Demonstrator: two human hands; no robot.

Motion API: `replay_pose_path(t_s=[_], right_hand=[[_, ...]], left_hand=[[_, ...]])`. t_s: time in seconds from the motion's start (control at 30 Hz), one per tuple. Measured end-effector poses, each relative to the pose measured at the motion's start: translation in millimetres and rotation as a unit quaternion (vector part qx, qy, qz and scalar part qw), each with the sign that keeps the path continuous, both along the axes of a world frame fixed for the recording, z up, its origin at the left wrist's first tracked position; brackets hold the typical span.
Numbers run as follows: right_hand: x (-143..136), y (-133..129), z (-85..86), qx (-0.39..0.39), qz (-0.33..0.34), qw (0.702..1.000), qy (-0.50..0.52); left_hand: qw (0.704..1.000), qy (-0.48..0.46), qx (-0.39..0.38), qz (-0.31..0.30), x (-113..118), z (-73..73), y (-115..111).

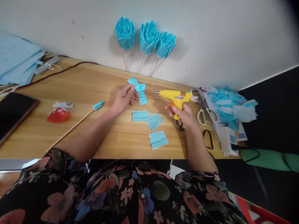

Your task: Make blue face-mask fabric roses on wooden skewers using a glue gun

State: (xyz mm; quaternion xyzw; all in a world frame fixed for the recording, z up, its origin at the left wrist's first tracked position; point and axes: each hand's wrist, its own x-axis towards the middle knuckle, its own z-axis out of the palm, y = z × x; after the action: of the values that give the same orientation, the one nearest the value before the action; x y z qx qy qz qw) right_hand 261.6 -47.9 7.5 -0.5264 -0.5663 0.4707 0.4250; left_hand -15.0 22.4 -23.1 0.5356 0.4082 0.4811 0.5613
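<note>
My right hand [183, 114] grips a yellow hot glue gun [174, 95] by its handle, the nozzle aimed left. Between the fingertips of my left hand [123, 97] is a blue fabric piece, or several overlapping ones [140, 88]; I cannot tell which. The nozzle stays apart from the blue fabric, a short way to its right. Below the hands lie cut blue fabric rectangles [158, 139] on the wooden table [112, 137]. A thin stick [72, 131] with blue fabric wrapped on its tip rests left of my left forearm.
Three blue fabric flowers [125, 33] on sticks lean against the wall. Blue face masks [18, 59], a phone [16, 113] and a red plastic bag [58, 114] are on the left. Scissors [203, 113], a tape roll [197, 95] and blue scraps [229, 102] are on the right.
</note>
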Motion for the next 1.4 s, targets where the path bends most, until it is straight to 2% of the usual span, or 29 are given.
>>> replay_pose_path(t_s=[0.23, 0.4, 0.63, 1.4], right_hand=[[-8, -2, -4.2, -0.004, 0.083, 0.993, -0.087], [-13, -3, -8.4, -0.005, 0.112, 0.987, -0.118], [-18, -5, -10.9, -0.009, 0.112, 0.976, -0.189], [-17, -4, -10.3, -0.004, 0.083, 0.973, -0.216]], left_hand=[[1.0, 0.017, 0.014, 0.001, 1, -4.2, 0], [0.999, 0.029, 0.04, -0.003, 2, -11.7, 2], [0.998, 0.051, 0.046, -0.003, 3, -14.4, 3], [0.997, 0.063, 0.044, 0.002, 3, -13.2, 3]])
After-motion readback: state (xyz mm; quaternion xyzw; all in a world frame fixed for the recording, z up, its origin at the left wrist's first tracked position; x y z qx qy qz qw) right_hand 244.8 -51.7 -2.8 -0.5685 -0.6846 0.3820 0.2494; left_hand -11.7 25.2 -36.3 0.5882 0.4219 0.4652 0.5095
